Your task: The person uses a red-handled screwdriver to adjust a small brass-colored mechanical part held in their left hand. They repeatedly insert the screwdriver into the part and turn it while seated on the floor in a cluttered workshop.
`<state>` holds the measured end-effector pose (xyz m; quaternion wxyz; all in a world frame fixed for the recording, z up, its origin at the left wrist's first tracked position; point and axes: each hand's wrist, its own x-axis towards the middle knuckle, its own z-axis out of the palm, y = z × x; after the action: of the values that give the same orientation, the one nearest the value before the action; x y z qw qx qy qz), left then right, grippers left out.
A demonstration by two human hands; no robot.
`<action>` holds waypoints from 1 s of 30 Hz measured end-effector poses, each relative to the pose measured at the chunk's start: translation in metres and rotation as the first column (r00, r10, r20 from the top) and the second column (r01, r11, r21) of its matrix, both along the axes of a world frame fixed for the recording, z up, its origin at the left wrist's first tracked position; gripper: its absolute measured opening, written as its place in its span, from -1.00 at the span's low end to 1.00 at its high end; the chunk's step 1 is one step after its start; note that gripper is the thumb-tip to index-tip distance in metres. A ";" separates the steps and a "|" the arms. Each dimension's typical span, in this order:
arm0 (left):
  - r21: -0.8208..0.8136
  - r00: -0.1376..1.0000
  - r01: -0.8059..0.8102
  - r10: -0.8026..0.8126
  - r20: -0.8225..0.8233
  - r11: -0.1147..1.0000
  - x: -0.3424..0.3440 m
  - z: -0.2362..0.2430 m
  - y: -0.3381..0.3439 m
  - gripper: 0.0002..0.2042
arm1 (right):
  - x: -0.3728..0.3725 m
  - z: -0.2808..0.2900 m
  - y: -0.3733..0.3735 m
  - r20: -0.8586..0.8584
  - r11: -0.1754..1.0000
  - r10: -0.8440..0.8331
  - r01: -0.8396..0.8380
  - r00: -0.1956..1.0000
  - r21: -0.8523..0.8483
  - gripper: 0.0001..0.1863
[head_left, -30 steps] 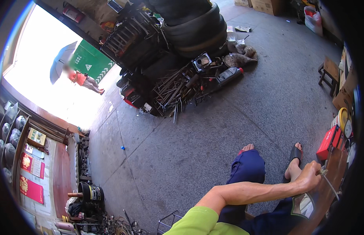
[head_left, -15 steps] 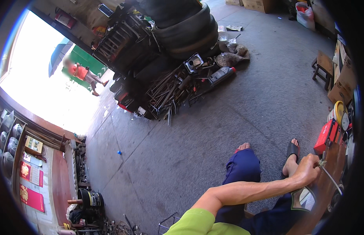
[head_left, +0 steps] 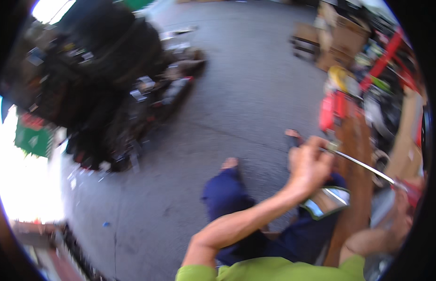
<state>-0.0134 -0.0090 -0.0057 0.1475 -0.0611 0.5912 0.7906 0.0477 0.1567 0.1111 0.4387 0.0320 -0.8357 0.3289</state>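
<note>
My left hand (head_left: 311, 164) is closed, thumb and fingers pinching a small brass-coloured metal part (head_left: 334, 145) above my right leg. From that part a long thin shaft slants down to the right, belonging to a screwdriver (head_left: 368, 167) whose red handle is near the picture's edge. Around the handle my right hand (head_left: 402, 216) is wrapped, partly blurred. Below my left hand, a mirror-like pane (head_left: 325, 201) with a green edge rests on my thigh and reflects light. Beside my leg runs a brown wooden bench (head_left: 353, 187).
A red box (head_left: 327, 111) and a yellow-lidded tub (head_left: 339, 78) stand past the bench's far end. Cardboard boxes (head_left: 344, 37) and a small wooden stool (head_left: 305, 37) are farther back. At left rises a stack of tyres (head_left: 119, 51) with metal pieces beside it.
The view has swung right, blurring much of the scene. My right hand and the screwdriver's red handle have come into view. My left hand still pinches the metal part.
</note>
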 end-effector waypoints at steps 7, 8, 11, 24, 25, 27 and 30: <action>0.145 0.979 -0.180 0.192 -0.074 0.973 -0.002 0.029 -0.018 -0.86 | -0.015 0.008 0.005 0.042 0.982 0.048 -0.040 0.998 -0.184 -0.43; 0.163 0.971 -0.205 0.222 -0.092 0.965 -0.001 0.031 -0.022 -0.86 | -0.017 0.008 0.004 0.045 0.982 0.090 -0.081 0.995 -0.170 -0.42; 0.151 0.940 -0.269 0.294 -0.172 0.951 0.000 0.033 -0.029 -0.87 | -0.018 0.011 0.010 0.064 0.947 0.267 -0.250 0.962 -0.201 -0.38; -0.029 0.827 -0.444 0.398 -0.396 0.896 0.003 0.034 -0.034 -0.93 | -0.033 0.003 0.009 -0.013 0.879 0.380 -0.365 0.925 -0.307 -0.52; -0.005 0.815 -0.460 0.420 -0.400 0.888 0.002 0.033 -0.033 -0.92 | -0.032 0.005 0.009 -0.009 0.879 0.379 -0.363 0.926 -0.310 -0.52; 0.042 0.788 -0.491 0.464 -0.405 0.870 0.001 0.033 -0.029 -0.91 | -0.029 0.007 0.011 -0.001 0.879 0.377 -0.358 0.926 -0.316 -0.52; 0.067 0.760 -0.504 0.479 -0.439 0.861 0.002 0.028 -0.026 -0.89 | -0.027 0.000 0.017 -0.037 0.904 0.321 -0.318 0.946 -0.287 -0.51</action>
<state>-0.0116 -0.0350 0.0223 -0.2045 -0.0374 0.5937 0.7774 0.0204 0.1735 0.1115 0.3743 0.1020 -0.7644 0.5149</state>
